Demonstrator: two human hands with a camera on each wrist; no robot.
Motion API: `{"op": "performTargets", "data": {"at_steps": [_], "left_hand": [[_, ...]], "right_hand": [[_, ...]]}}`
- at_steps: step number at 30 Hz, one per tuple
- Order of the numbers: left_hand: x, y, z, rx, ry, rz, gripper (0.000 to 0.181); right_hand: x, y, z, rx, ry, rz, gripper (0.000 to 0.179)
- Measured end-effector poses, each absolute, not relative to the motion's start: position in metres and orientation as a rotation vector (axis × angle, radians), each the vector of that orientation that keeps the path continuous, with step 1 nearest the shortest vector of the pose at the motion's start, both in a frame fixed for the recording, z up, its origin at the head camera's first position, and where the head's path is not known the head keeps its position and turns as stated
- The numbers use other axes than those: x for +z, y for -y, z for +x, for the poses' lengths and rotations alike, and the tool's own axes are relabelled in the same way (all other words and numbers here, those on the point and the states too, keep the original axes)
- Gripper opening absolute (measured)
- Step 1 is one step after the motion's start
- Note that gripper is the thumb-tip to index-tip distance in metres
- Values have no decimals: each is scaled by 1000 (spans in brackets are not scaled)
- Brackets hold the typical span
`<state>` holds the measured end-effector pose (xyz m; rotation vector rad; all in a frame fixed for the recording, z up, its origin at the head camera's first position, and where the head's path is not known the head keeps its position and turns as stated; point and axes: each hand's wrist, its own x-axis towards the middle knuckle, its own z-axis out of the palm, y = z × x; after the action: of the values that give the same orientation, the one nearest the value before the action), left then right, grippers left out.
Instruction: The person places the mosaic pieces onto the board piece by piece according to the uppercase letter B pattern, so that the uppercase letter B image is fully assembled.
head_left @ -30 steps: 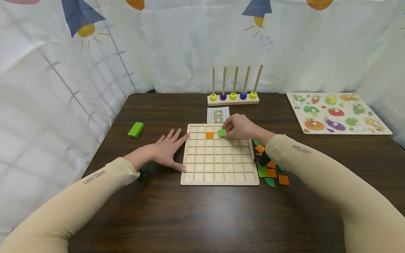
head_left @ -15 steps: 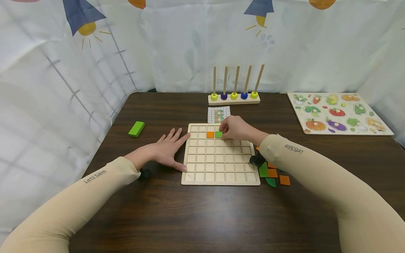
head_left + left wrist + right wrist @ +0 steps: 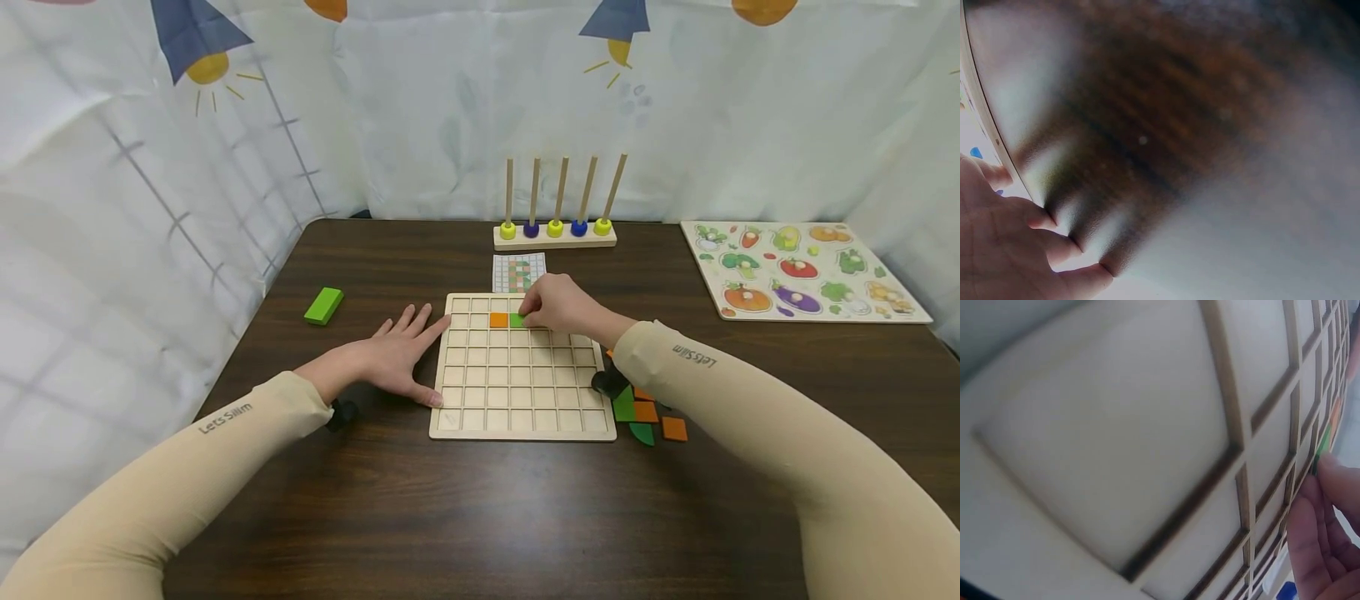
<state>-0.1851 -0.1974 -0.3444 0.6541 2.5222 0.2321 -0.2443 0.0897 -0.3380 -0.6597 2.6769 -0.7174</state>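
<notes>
A wooden grid board (image 3: 521, 425) lies on the dark table. My left hand (image 3: 393, 360) is spread flat at its left side, thumb and index fingertip on the rim; the left wrist view shows the same hand (image 3: 1004, 250) beside the board's edge. In the second row, my right hand (image 3: 561, 304) pinches a green square tile (image 3: 515, 320) at its right part, the tile sitting in the cell beside an orange square tile (image 3: 498, 320). From the right wrist, the thumb and fingers (image 3: 1329, 465) meet at the green tile's edge (image 3: 1323, 447).
Loose orange and green tiles (image 3: 645, 412) lie right of the board, partly under the right forearm. Behind it are a pattern card (image 3: 517, 271) and a peg stand (image 3: 555, 240). A vegetable puzzle board (image 3: 817, 292) sits at right, a green block (image 3: 324, 307) at left.
My right hand has moved slightly left and down with the green tile, which was tilted above the board and now lies in the cell next to the orange one. My left hand stays put.
</notes>
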Motion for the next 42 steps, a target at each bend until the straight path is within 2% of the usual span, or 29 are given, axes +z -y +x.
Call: {"op": "performTargets", "data": {"at_steps": [7, 13, 20, 32, 39, 42], "left_hand": [[-345, 197, -184, 242, -2522, 653, 125], [-345, 198, -184, 239, -2522, 664, 126], [-345, 198, -185, 238, -2518, 665, 124], [-345, 199, -185, 237, -2513, 666, 124], [-345, 199, -185, 235, -2516, 662, 124], [-345, 199, -185, 240, -2517, 660, 124]], "right_hand": [[-338, -88, -242, -671, -2711, -665, 19], [-334, -105, -239, -788, -2687, -622, 26], [-325, -149, -240, -830, -2708, -603, 28], [-330, -228, -237, -627, -2718, -562, 19], [-335, -248, -233, -483, -2738, -443, 41], [-335, -249, -232, -434, -2758, -404, 43]]}}
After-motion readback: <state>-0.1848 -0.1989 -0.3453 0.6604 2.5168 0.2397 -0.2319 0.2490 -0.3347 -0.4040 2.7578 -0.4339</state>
